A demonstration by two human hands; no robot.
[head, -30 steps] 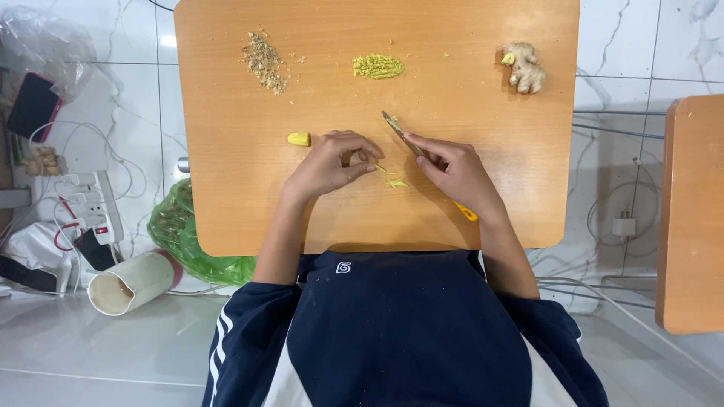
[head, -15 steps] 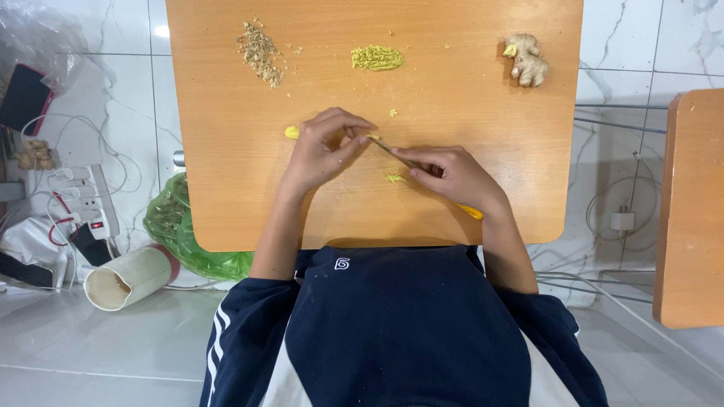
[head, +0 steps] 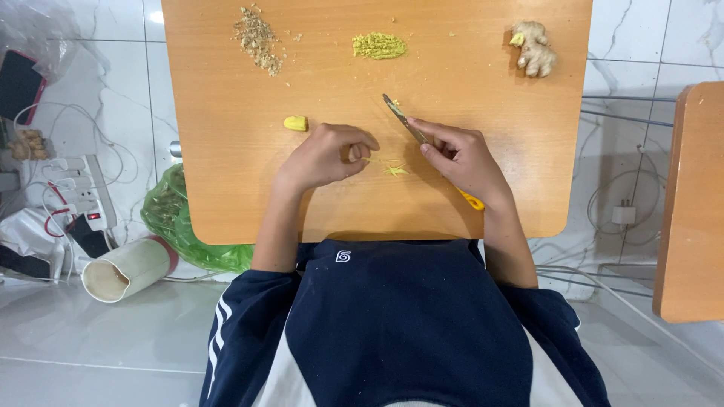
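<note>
My right hand grips a yellow-handled knife, its blade pointing up and left over the wooden table. My left hand rests curled on the table, fingertips pinching something small I cannot make out. Thin yellow slivers lie between the two hands. A small peeled yellow ginger piece sits just left of my left hand. Farther back lie a pile of brown peelings, a heap of minced yellow-green ginger and a whole ginger root.
On the tiled floor at left are a green plastic bag, a tipped white cup, a power strip with cables and a phone. A second wooden table stands at right.
The knife blade has swung from lying low across the slivers to pointing up and away. My left hand has drawn back slightly from the blade.
</note>
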